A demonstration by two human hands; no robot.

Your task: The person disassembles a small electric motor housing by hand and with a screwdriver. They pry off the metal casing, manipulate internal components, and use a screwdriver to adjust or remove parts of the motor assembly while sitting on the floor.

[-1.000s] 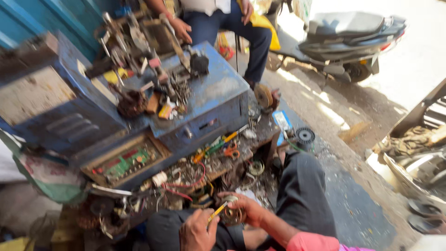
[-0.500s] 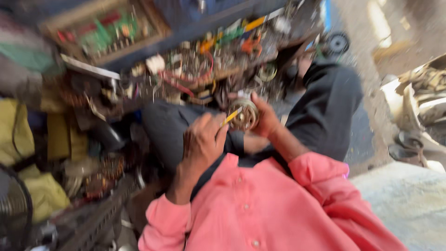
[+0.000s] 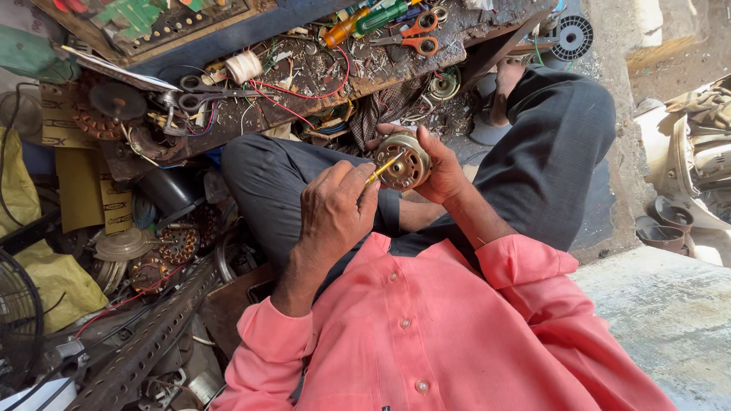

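My right hand (image 3: 445, 173) grips a round brass-coloured motor housing (image 3: 403, 161) over my lap, its slotted face turned toward me. My left hand (image 3: 333, 213) holds a thin yellow-handled screwdriver (image 3: 383, 168), and its tip touches the housing's face. Both hands sit between my dark-trousered knees, just below the edge of the cluttered wooden workbench (image 3: 320, 76). My pink shirt (image 3: 426, 335) fills the bottom of the view.
On the bench lie orange-handled scissors (image 3: 415, 34), steel scissors (image 3: 199, 90), orange and green screwdrivers (image 3: 369, 19), red wires and a thread spool (image 3: 244, 65). Copper-wound stators (image 3: 177, 243), a perforated metal angle (image 3: 145, 350), a fan grille (image 3: 19, 320) and a yellow bag lie left.
The view has tilted down from the bench and the person seated opposite to my lap. Both hands stay on the motor housing and the screwdriver, now seen closer.
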